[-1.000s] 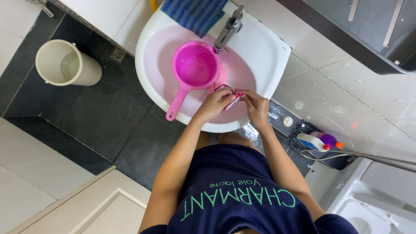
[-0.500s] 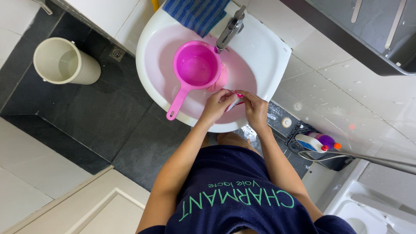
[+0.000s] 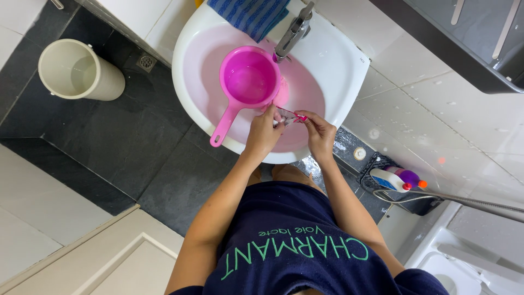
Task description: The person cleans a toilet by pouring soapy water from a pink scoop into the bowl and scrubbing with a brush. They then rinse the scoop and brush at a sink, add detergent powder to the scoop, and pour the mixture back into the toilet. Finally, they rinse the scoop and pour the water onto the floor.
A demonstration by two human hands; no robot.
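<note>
Both my hands are together over the front of a white washbasin (image 3: 338, 65) that holds pinkish water. My left hand (image 3: 262, 136) and my right hand (image 3: 319, 134) each pinch an end of a small clear sachet (image 3: 288, 115) with a pink tip. Just left of the sachet, a pink plastic dipper (image 3: 248, 79) with a long handle sits in the basin, under the metal tap (image 3: 292, 33). My left hand's fingers are close to the dipper's rim.
A blue striped cloth (image 3: 251, 13) hangs over the basin's back edge. A cream bucket (image 3: 76, 71) stands on the dark floor tiles at left, near a floor drain (image 3: 146, 62). A white spray bottle (image 3: 396, 180) lies in a dark holder at right.
My hands stay together on the sachet and have shifted slightly over the basin's front. The view has moved a little; the dipper stays in place.
</note>
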